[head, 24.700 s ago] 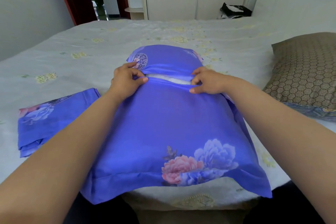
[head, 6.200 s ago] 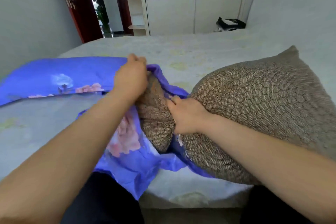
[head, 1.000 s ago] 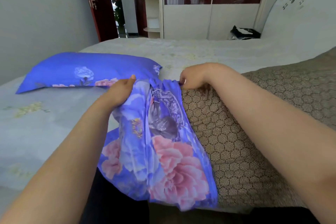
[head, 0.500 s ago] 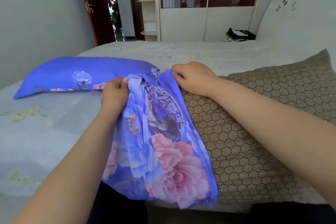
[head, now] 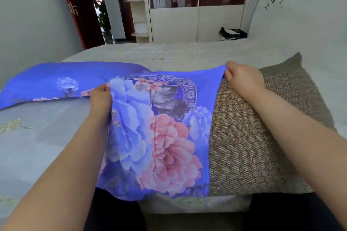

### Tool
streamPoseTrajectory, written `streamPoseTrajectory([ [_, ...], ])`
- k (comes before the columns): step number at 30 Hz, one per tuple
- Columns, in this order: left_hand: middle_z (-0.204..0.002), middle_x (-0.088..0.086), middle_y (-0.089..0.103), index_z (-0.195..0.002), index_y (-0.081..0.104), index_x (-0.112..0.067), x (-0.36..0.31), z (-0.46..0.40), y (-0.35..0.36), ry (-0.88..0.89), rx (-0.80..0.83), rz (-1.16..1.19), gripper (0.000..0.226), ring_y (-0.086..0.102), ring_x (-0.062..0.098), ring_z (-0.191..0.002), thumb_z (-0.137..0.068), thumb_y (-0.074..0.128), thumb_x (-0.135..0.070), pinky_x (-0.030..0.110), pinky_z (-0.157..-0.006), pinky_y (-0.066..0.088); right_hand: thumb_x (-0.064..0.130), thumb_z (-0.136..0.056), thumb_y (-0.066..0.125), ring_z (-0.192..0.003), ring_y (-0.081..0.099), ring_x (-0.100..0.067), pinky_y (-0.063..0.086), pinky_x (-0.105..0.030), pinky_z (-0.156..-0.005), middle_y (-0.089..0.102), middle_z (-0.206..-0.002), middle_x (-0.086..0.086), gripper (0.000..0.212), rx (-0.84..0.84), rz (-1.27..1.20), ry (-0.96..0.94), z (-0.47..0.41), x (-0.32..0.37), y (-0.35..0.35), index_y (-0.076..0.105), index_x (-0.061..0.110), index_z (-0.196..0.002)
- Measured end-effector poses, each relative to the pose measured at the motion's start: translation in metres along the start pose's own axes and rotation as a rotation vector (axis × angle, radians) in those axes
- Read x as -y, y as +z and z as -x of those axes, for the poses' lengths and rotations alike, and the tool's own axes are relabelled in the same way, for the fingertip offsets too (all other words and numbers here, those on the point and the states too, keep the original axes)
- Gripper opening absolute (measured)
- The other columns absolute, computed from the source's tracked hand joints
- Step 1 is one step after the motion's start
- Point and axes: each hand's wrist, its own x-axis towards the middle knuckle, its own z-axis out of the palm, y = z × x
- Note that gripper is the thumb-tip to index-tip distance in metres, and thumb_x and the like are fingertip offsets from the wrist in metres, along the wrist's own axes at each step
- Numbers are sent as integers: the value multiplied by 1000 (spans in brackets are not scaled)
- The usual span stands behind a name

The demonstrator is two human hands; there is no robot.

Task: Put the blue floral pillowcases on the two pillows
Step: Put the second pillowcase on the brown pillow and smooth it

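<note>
A brown honeycomb-patterned pillow lies across the bed's near edge. Its left part is inside a blue floral pillowcase, which shows large pink and pale blue flowers. My left hand grips the case at its left side. My right hand pinches the far corner of the case's open edge on top of the pillow. Another pillow, fully in a matching blue floral pillowcase, lies flat on the bed at the left.
The bed has a pale sheet with faint yellow flowers. A white headboard rises at the right. Behind the bed stand a white wardrobe and a dark bag; an open doorway is at the back left.
My right hand has moved right along the pillow, drawing the case's open edge with it. The bunched case is now spread wider and covers more of the brown pillow.
</note>
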Motion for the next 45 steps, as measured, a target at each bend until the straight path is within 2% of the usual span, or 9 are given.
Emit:
streamPoseTrajectory([
  [7,-92,11,60,-80,59,-20,-23,10,6,59,6,-63,20,53,22,-84,-94,45,-23,37,-85,46,31,-90,46,-103,60,-30,40,-37,-87,61,-114,-7,27,39,108,-291,-12,49,-21,58,26,-114],
  [11,-109,40,55,-101,56,17,-15,6,-8,82,-113,-212,39,54,48,-107,-100,36,-17,48,-90,41,16,-76,37,-84,63,-31,26,-51,-107,66,-80,-14,29,-160,216,-377,-17,34,-18,64,9,-83],
  [16,-118,38,53,-110,55,17,-30,19,12,114,-52,-374,39,51,44,-110,-101,35,-15,40,-86,33,21,-90,33,-99,60,-36,42,-38,-83,64,-112,-18,35,119,61,31,-8,-7,14,62,13,-109],
  [19,-129,29,47,-131,47,-2,-31,26,20,171,-52,-369,35,47,35,-116,-97,41,-12,36,-91,33,25,-99,37,-123,47,-36,39,-43,-96,43,-141,-16,39,125,-218,203,1,11,28,45,12,-135],
  [25,-146,14,37,-144,31,-7,-25,64,39,376,-1,-458,47,36,29,-133,-98,37,-13,38,-106,30,65,-89,20,-91,59,-32,42,-36,-79,65,-88,-10,74,134,-415,144,49,68,12,65,8,-79],
  [29,-139,15,48,-139,41,-8,-30,86,49,628,-77,-509,46,45,31,-126,-93,37,-11,44,-103,36,49,-90,38,-87,57,-27,40,-35,-72,63,-89,-7,41,70,-432,-97,96,97,12,59,14,-83],
  [35,-136,18,50,-132,51,-13,-19,100,62,775,83,-863,49,51,33,-122,-90,29,-26,49,-98,41,27,-97,47,-72,44,-18,27,-29,-58,52,-74,-11,35,-122,-849,630,79,10,45,57,-2,-81],
  [41,-93,13,59,-95,60,-10,-22,130,53,857,-26,-788,20,56,35,-81,-91,46,-22,40,-64,46,29,-91,58,-54,33,-15,24,-28,-52,39,-55,-3,40,-75,-915,630,56,19,64,41,14,-58],
  [45,-94,7,59,-96,56,-11,-2,166,49,882,183,-778,39,56,30,-84,-88,48,-48,37,-74,42,28,-90,60,-53,29,-15,23,-29,-53,34,-52,0,48,-74,-861,615,60,23,62,32,17,-53],
])
